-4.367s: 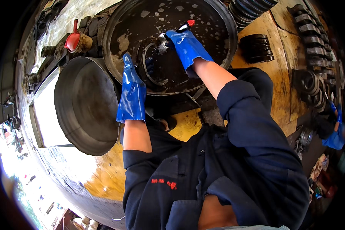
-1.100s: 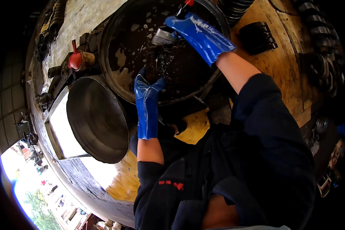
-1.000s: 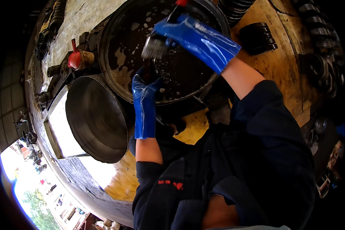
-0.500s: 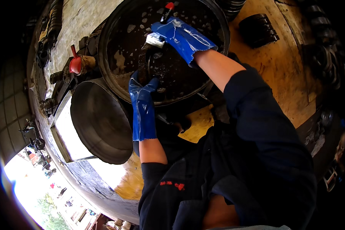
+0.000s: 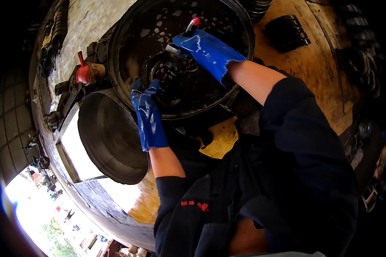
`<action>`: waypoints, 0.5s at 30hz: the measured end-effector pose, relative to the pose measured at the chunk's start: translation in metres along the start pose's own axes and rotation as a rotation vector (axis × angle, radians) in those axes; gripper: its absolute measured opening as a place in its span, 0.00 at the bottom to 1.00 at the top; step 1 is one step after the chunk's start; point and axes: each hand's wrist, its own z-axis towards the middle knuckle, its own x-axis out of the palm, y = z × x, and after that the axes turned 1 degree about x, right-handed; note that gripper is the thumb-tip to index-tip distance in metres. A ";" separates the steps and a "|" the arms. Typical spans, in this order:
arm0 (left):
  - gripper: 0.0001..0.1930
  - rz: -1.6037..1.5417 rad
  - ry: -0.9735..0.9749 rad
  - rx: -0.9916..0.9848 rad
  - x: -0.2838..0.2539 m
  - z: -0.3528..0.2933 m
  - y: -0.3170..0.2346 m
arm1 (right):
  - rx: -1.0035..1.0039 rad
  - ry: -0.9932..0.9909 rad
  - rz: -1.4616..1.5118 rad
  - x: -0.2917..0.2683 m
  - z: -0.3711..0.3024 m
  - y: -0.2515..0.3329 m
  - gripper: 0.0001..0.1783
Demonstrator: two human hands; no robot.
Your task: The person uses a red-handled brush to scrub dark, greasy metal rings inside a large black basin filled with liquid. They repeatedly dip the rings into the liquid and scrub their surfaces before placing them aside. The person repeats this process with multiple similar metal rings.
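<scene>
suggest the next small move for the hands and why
Probably draw the brush along the dark ring: the right grip holds the brush by the ring's far side, and the left grip is at its left edge, seemingly steadying it in the basin. Whether bristles touch isn't clear.

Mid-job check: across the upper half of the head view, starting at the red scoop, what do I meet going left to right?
Red scoop → gloved left hand → gloved right hand, gripping a brush → stack of dark rings → dark metal parts near the right rim.
</scene>
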 end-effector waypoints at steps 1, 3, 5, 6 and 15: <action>0.32 0.030 -0.031 -0.035 0.005 0.000 -0.002 | -0.058 0.049 0.032 -0.002 -0.010 0.006 0.17; 0.31 -0.087 -0.004 -0.018 0.011 0.004 0.006 | -0.170 0.110 0.056 0.006 -0.009 0.000 0.17; 0.30 -0.203 0.014 0.000 0.009 0.007 0.012 | -0.206 0.134 -0.001 0.021 0.007 -0.006 0.17; 0.31 -0.155 0.063 -0.007 0.005 0.008 0.014 | -0.199 0.131 -0.003 0.031 0.016 -0.011 0.17; 0.24 -0.188 -0.095 -0.114 0.022 -0.014 0.006 | 0.084 -0.140 0.058 0.015 0.052 -0.053 0.17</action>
